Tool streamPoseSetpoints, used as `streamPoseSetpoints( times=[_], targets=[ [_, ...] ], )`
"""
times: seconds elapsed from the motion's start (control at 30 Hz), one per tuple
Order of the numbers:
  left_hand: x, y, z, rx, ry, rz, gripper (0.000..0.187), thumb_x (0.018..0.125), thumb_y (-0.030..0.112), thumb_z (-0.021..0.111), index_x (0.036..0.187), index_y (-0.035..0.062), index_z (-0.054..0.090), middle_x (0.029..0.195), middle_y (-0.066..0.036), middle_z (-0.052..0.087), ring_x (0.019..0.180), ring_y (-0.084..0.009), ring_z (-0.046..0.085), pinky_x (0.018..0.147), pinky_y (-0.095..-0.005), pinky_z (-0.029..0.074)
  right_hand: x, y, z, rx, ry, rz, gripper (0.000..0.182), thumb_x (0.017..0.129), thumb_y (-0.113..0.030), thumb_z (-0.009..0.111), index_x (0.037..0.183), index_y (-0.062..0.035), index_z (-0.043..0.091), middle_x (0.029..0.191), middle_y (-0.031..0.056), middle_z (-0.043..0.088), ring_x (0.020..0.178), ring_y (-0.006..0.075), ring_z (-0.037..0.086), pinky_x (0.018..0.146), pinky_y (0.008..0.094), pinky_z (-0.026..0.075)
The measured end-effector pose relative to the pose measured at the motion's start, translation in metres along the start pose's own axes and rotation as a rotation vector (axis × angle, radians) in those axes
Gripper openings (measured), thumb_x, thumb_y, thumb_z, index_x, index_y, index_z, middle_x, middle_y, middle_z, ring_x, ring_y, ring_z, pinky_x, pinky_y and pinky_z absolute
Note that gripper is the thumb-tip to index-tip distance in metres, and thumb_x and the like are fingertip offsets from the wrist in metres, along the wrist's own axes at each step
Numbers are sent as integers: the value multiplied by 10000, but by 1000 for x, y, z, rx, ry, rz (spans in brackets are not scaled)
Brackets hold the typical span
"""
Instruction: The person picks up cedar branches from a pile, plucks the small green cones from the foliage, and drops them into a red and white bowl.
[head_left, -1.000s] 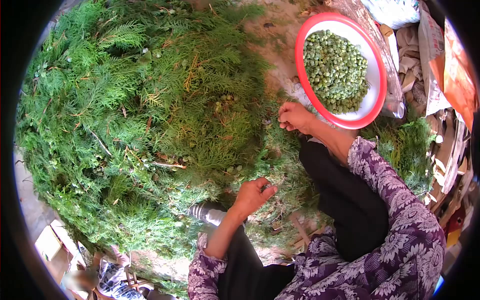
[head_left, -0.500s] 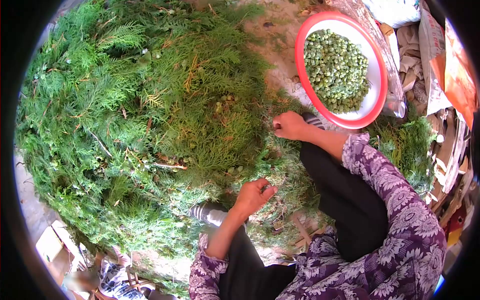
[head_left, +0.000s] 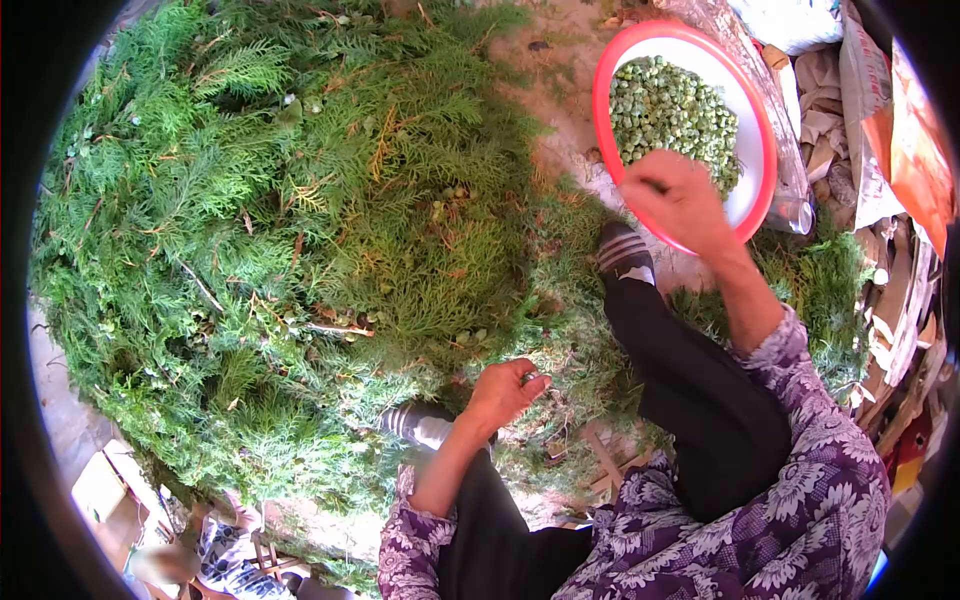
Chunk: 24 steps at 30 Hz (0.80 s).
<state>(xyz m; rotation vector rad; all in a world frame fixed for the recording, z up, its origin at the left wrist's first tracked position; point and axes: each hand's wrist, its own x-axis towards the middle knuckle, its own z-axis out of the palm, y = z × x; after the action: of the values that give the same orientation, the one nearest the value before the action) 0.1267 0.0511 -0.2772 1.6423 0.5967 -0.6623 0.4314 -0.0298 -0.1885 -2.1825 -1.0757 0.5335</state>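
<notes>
My right hand (head_left: 682, 198) is over the near rim of a red-edged white basin (head_left: 757, 190), its fingers curled together. Whatever those fingers hold, if anything, is hidden. Small round green cones (head_left: 668, 105) fill much of the basin. Lower down, my left hand (head_left: 505, 394) is by my knee, above the cut evergreen sprigs, with thumb and fingers pinched. A tiny item may sit at its fingertips, too small to name. A broad heap of feathery evergreen branches (head_left: 300, 220) spreads across the left and middle of the view.
My striped-sock foot (head_left: 625, 250) rests close to the basin's near edge. Sacks (head_left: 865, 110) and split wood (head_left: 905, 310) line the right side. At the lower left, another person in patterned clothing (head_left: 228, 555) is partly visible. Loose greenery (head_left: 815, 290) lies right of my leg.
My right hand has moved up and right, from the edge of the branch heap to above the basin's rim. My left hand stays almost where it was, still pinched.
</notes>
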Motion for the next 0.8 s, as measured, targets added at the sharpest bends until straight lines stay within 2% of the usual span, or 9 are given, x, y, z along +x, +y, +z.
streamPoseSetpoints(
  times=[0.07, 0.13, 0.2, 0.27, 0.37, 0.53, 0.6, 0.67, 0.8],
  targets=[
    [0, 2, -2, 15, -20, -20, 366, 773, 319, 651, 972, 15, 610, 676, -115, 608, 583, -148, 554, 568, -291, 459, -2, 26, -25, -264, 107, 4, 131, 697, -128, 609, 789, -37, 629, 785, 139, 595, 767, 272, 575, 694, 374, 454],
    [-1, 8, -4, 58, -40, -31, 384, 771, 322, 644, 1003, 19, 600, 757, -137, 628, 666, -206, 603, 623, -310, 474, -4, 36, -26, -523, 211, 8, 142, 690, -116, 608, 806, -37, 627, 821, 150, 593, 795, 292, 567, 716, 386, 451],
    [0, 6, -4, 125, -46, 35, 397, 772, 325, 635, 1032, 28, 588, 845, -150, 624, 757, -243, 604, 681, -325, 472, -12, 36, -12, -695, 262, -224, 203, 679, -136, 611, 852, -31, 618, 874, 158, 583, 840, 329, 544, 745, 413, 443],
    [-2, 3, 0, 202, -71, 97, 412, 774, 327, 627, 1061, 36, 576, 933, -163, 620, 848, -280, 605, 739, -340, 470, -18, 14, 27, -491, -27, -88, 271, 660, -180, 631, 885, -30, 609, 885, 152, 575, 872, 325, 533, 782, 411, 436],
    [-1, 4, 3, 287, -175, 46, 467, 782, 379, 583, 1120, 62, 529, 1073, -162, 566, 984, -312, 539, 849, -387, 423, -29, 11, 94, -113, -584, -310, 324, 653, -176, 636, 941, -35, 591, 936, 158, 552, 926, 312, 514, 816, 415, 413],
    [-3, 3, -3, 310, -179, 121, 499, 786, 359, 577, 1164, 45, 494, 1165, -167, 503, 1068, -315, 488, 900, -374, 390, -50, 54, 146, -495, -623, -416, 406, 643, -228, 668, 1013, -83, 585, 1136, 160, 471, 1019, 345, 441, 791, 449, 411],
    [-4, 1, -6, 296, -151, 153, 499, 791, 364, 567, 1165, 43, 490, 1151, -166, 509, 1064, -314, 487, 898, -381, 392, -61, 31, 132, -517, -1021, -371, 429, 662, -273, 649, 1033, -69, 584, 1133, 171, 504, 1011, 338, 479, 792, 455, 421],
    [-5, 2, -9, 257, -129, 160, 494, 794, 370, 561, 1152, 36, 500, 1148, -176, 511, 1064, -318, 486, 904, -384, 388, -78, 43, 141, -184, -1378, -213, 441, 684, -304, 619, 1045, -55, 579, 1078, 192, 552, 983, 325, 531, 798, 439, 435],
    [-18, 0, -16, 190, 13, 192, 454, 776, 319, 617, 1107, 18, 537, 1096, -179, 544, 978, -332, 536, 850, -372, 427, -83, 52, 141, -58, -1568, -209, 440, 691, -302, 599, 1050, -49, 575, 987, 199, 587, 949, 320, 563, 815, 416, 440]
  ],
)
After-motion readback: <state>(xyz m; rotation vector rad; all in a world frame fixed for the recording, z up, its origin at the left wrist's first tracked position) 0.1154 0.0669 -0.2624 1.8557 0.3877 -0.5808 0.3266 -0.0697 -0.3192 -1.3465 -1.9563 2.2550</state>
